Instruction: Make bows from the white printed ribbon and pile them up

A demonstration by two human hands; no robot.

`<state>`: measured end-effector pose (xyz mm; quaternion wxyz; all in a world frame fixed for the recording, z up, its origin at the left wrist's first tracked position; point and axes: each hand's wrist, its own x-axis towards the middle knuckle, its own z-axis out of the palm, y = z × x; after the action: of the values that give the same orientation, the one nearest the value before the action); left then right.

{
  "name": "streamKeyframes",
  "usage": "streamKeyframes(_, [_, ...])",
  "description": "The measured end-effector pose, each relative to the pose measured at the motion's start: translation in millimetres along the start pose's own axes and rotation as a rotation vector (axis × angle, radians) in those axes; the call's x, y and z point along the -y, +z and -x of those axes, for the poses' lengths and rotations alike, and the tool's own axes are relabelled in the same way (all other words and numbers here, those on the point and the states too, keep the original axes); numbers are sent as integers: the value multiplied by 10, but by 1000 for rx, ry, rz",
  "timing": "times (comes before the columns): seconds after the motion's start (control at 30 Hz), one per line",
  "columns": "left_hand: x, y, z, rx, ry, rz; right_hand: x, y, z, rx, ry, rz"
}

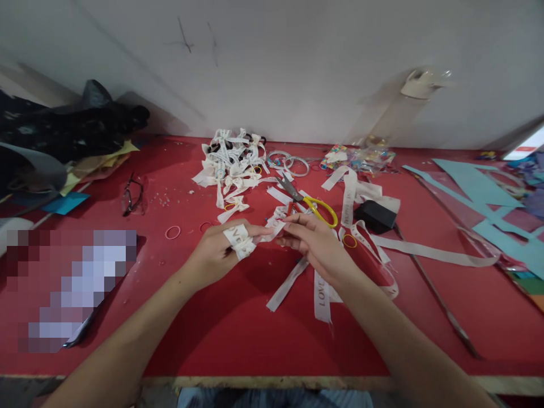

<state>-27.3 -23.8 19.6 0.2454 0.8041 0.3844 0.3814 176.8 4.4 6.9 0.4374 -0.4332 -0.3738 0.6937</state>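
Observation:
Over the middle of the red table, a white ribbon (239, 241) with printed lettering is wrapped around the fingers of my left hand (212, 249). That hand is closed on the ribbon. My right hand (312, 238) pinches the ribbon's other end between thumb and fingers, close to the left fingertips. Just beyond the right hand lie scissors (321, 211) with yellow handles, blades pointing away to the left. A cut ribbon strip (288, 285) and a printed ribbon piece (322, 300) lie under and beside my right wrist.
A pile of white ribbon bows (232, 161) sits at the back, near white rings (296, 165). Right of the hands are a black block-like object (376, 216) and long ribbon (437, 251). Glasses (132, 194) lie left; light-blue sheets (480, 187) lie right. A wall (272, 73) stands behind.

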Motion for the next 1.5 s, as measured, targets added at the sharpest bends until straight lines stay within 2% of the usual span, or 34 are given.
streamKeyframes(0.07, [23, 12, -4, 36, -46, -12, 12, 29, 25, 29, 0, -13])
streamKeyframes(0.4, [84, 44, -22, 132, -94, -50, -39, 93, 69, 69, -58, 16])
streamKeyframes(0.53, [26, 29, -28, 45, -94, 0, -66, 63, 54, -27, -90, 55])
streamKeyframes(0.63, [-9, 11, -21, -62, -121, 15, -99, 21, 27, -131, -156, 162])
streamKeyframes(0.7, [-17, 2, -10, -86, -127, 26, -118, 8, 12, -164, -189, 227])
streamKeyframes(0.93, [20, 1, 16, -86, -5, -81, -74, 91, 61, -73, -76, 8])
streamKeyframes(1.03, [59, 9, 28, -14, 30, -179, -51, 115, 80, -30, -54, -60])
streamKeyframes(1.3, [91, 55, 25, 200, 6, -437, -65, 133, 91, 5, -48, -66])
streamKeyframes(1.4, [82, 51, 16, 232, -8, -525, -56, 138, 107, 26, -51, -70])
streamKeyframes(1.5, [76, 34, 15, 213, -34, -562, -60, 137, 119, 59, -62, -93])
